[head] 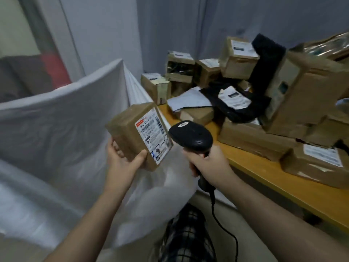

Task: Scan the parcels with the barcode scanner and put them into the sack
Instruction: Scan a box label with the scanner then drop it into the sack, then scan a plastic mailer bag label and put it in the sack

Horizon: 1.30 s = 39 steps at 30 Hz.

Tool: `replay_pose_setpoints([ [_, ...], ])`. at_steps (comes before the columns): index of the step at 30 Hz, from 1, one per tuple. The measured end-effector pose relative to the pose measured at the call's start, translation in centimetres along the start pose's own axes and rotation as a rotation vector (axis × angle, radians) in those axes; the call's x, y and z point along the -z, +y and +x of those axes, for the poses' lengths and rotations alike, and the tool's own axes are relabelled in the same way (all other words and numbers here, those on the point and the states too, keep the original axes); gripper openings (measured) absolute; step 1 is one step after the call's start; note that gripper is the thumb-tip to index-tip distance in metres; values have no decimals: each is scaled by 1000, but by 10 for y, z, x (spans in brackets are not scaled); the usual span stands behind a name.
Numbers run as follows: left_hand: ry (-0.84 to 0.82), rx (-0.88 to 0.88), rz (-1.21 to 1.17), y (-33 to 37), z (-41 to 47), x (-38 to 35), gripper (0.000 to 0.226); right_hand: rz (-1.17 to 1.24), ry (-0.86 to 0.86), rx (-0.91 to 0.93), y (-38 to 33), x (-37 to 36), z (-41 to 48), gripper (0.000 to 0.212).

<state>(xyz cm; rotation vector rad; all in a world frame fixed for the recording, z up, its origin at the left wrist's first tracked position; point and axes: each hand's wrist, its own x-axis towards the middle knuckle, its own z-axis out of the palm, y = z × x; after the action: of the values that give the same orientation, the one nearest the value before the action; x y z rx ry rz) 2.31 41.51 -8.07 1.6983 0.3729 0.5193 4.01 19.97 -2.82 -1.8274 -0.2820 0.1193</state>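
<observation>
My left hand [120, 159] grips a small brown cardboard parcel [130, 133] from below, tilted, with its white shipping label [153, 135] turned to the right. My right hand [205, 163] holds a black corded barcode scanner [190, 137] by its handle, its head just right of the label and close to it. The parcel hangs over the open white sack [56, 120], which fills the left side of the view.
A wooden table [264, 171] on the right carries several brown parcels [253, 138], a white mailer [188, 101] and black bags [239, 108]. The scanner's cable [217, 218] hangs down in front of my checked trousers [187, 237]. Grey walls stand behind.
</observation>
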Motion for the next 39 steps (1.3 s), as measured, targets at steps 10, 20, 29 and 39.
replay_pose_setpoints([
  [10, -426, 252, 1200, -143, 95, 2, 108, -369, -161, -109, 104, -87, 79, 20],
  [20, -567, 318, 1342, -253, 107, -28, 74, -549, -267, -147, 174, -99, 98, 24],
  [29, -482, 147, 1244, -215, 103, -29, 50, -548, -183, -119, 158, -97, 94, 27],
  [39, -270, -225, 725, -58, 64, -54, 52, -351, 62, -52, 94, -26, 45, 26],
])
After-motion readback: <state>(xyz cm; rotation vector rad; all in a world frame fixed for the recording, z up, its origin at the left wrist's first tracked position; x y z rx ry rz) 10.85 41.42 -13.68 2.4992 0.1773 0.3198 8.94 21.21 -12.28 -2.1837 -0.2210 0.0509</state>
